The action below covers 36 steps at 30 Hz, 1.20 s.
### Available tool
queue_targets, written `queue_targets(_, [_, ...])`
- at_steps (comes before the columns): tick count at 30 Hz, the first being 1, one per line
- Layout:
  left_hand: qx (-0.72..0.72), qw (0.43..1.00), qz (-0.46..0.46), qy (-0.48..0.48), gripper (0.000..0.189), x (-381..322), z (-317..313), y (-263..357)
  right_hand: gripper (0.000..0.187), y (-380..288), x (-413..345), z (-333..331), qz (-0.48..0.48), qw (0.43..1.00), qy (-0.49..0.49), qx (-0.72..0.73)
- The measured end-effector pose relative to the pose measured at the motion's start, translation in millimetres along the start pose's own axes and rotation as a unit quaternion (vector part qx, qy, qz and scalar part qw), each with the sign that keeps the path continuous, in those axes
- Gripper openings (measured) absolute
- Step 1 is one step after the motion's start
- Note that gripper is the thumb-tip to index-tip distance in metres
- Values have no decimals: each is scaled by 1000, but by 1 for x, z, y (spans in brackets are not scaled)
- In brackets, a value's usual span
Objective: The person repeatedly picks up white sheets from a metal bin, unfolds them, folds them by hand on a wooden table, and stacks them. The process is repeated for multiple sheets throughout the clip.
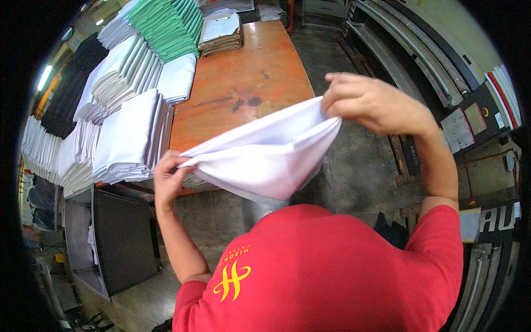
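A folded white cloth (257,162) hangs stretched between my two hands, in front of my chest. My left hand (171,174) pinches one end of it, close to the front edge of the wooden table. At the other end my right hand (365,101) grips the cloth's upper corner, held out past the table's right edge. Between the hands the layers sag apart, leaving a gap along the top. Right beyond my left hand stands a stack of folded white cloths (126,133).
The orange-brown wooden table (249,74) carries folded green cloths (166,29), more white cloths (124,74), black cloths (74,83) and a brown pile (222,35) topped with paper. A dark open-topped bin (124,240) stands at lower left. Long roller machinery (406,54) lines the right side.
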<state>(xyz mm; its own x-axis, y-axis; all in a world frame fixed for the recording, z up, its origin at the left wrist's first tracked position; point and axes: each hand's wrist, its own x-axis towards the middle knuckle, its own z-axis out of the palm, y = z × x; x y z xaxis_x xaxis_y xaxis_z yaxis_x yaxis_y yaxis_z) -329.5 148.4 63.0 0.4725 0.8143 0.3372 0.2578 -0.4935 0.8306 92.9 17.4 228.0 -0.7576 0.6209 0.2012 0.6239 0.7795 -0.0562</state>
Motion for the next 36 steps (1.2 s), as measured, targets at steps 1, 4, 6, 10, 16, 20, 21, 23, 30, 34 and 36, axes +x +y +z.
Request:
queue_targets(1, [-24, 999, -15, 29, 12, 2, -10, 2, 20, 5, -5, -6, -16, 1000, 21, -8])
queue_targets(4, [41, 993, 78, 78, 11, 14, -31, 25, 18, 19, -27, -15, 28, 996, 87, -8])
queue_targets(6, [58, 988, 112, 86, 13, 33, -33, 47, 27, 31, -36, -14, 52, 993, 104, 16])
queue_targets(10, [82, 980, 166, 73, 14, 71, -37, 84, 31, 45, -48, 14, 166, 969, 184, -2])
queue_targets(16, [71, 951, 236, 186, 18, 114, -56, 159, 24, 58, -44, 1, 139, 890, 420, -112])
queue_targets(20, [141, 965, 175, 135, 32, 157, -49, 153, 33, 87, -29, 23, 204, 905, 342, -148])
queue_targets(21, [130, 973, 145, 127, 43, 161, -43, 149, 33, 94, -26, 22, 179, 906, 335, -188])
queue_targets(23, [112, 969, 184, 123, 53, 170, -48, 140, 34, 99, -23, 20, 162, 886, 381, -207])
queue_targets(30, [87, 989, 61, 100, 66, 216, -38, 92, 35, 173, 0, 56, 224, 881, 376, -178])
queue_targets(34, [-14, 994, -104, 44, 68, 274, -12, -7, 34, 242, 16, 93, 247, 902, 302, -183])
queue_targets(36, [-44, 990, -132, 22, 63, 309, -5, -40, 33, 276, 27, 97, 259, 903, 279, -196])
